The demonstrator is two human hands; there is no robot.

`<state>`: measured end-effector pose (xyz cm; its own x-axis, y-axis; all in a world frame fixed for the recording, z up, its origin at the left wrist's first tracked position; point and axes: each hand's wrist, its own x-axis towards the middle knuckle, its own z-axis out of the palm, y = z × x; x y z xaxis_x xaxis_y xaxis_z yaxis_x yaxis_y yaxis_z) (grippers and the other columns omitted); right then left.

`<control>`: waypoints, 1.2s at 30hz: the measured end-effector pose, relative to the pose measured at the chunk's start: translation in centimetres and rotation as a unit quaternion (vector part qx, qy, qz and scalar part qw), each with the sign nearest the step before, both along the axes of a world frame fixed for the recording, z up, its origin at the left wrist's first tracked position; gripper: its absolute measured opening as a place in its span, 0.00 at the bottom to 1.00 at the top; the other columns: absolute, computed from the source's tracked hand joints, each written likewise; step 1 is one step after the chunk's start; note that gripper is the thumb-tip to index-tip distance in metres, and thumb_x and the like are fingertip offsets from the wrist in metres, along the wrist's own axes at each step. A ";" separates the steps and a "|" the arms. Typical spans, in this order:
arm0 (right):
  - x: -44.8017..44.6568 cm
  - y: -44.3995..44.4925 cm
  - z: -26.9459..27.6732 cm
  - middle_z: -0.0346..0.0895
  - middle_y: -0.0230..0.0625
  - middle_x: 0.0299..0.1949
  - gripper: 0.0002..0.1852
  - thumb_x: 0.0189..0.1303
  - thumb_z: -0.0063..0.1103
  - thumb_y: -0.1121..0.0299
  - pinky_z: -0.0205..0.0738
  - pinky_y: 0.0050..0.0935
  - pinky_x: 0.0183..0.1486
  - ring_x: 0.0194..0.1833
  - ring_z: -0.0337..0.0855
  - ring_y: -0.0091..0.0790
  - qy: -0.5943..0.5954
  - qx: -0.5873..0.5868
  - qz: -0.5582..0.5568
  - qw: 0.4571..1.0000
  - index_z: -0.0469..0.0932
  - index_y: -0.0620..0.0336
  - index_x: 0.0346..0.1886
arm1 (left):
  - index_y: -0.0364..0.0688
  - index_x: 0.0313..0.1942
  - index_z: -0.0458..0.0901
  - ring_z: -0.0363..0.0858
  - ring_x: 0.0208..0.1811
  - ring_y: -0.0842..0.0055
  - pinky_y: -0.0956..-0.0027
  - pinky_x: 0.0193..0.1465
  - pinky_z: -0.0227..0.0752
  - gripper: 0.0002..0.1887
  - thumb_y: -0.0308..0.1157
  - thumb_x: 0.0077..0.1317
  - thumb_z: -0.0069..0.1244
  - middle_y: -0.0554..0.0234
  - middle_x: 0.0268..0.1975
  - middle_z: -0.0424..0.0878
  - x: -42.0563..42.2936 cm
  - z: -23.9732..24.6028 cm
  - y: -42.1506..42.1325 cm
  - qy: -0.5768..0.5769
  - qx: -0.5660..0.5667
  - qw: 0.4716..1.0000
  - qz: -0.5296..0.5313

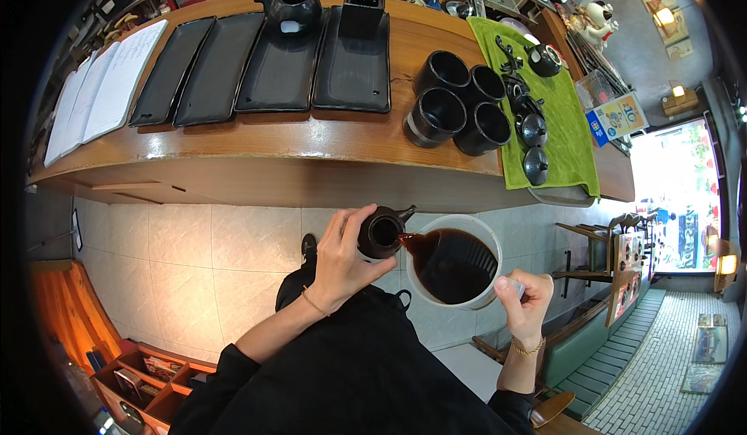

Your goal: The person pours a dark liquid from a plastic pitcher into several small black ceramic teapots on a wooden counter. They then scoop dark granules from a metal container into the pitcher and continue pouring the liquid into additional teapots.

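Note:
My left hand is closed around a small dark ceramic pot with a spout, its opening facing up. My right hand grips the handle of a translucent plastic pitcher of dark brown liquid. The pitcher is tilted left, and liquid runs from its lip into the pot. Both are held in front of the wooden counter. On it stand several black cups. A green towel beside them bears dark lids and a small dark pot.
Black rectangular plates line the counter; a dark teapot and a square black vessel stand on two of them. An open notebook lies at the left. A wooden compartment box is at lower left, a green bench at right.

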<state>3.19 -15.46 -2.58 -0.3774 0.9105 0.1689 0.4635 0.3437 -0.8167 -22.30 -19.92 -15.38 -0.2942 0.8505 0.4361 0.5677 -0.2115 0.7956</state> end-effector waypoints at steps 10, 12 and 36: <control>0.0 0.0 0.1 0.55 0.24 0.09 0.26 0.62 0.70 0.66 0.42 0.24 0.18 0.14 0.51 0.17 -0.001 0.001 0.004 1.000 0.67 0.62 0.12 | 0.34 0.57 0.76 0.81 0.48 0.58 0.61 0.51 0.78 0.38 0.29 0.42 0.71 0.50 0.48 0.78 0.0 -0.3 0.0 -0.001 0.004 1.000 0.005; 0.0 0.1 0.1 0.55 0.24 0.09 0.26 0.62 0.70 0.66 0.42 0.24 0.18 0.14 0.52 0.16 0.003 0.006 0.004 1.000 0.67 0.62 0.12 | 0.34 0.57 0.76 0.82 0.48 0.58 0.61 0.51 0.78 0.38 0.29 0.42 0.71 0.50 0.48 0.79 0.0 -0.3 0.0 0.000 0.003 1.000 0.005; 0.6 0.5 -4.0 0.54 0.24 0.11 0.25 0.63 0.67 0.66 0.40 0.26 0.20 0.15 0.51 0.18 0.111 -0.040 -0.004 0.993 0.66 0.62 0.14 | 0.35 0.55 0.77 0.82 0.46 0.60 0.63 0.48 0.79 0.37 0.32 0.43 0.74 0.52 0.47 0.80 0.1 1.3 -0.1 -0.009 0.007 1.000 0.008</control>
<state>3.75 -15.01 -6.57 -0.3327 0.9268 0.1742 0.2719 0.2711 -0.9233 -22.22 -20.00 -14.09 -0.3157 0.8389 0.4434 0.5576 -0.2141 0.8020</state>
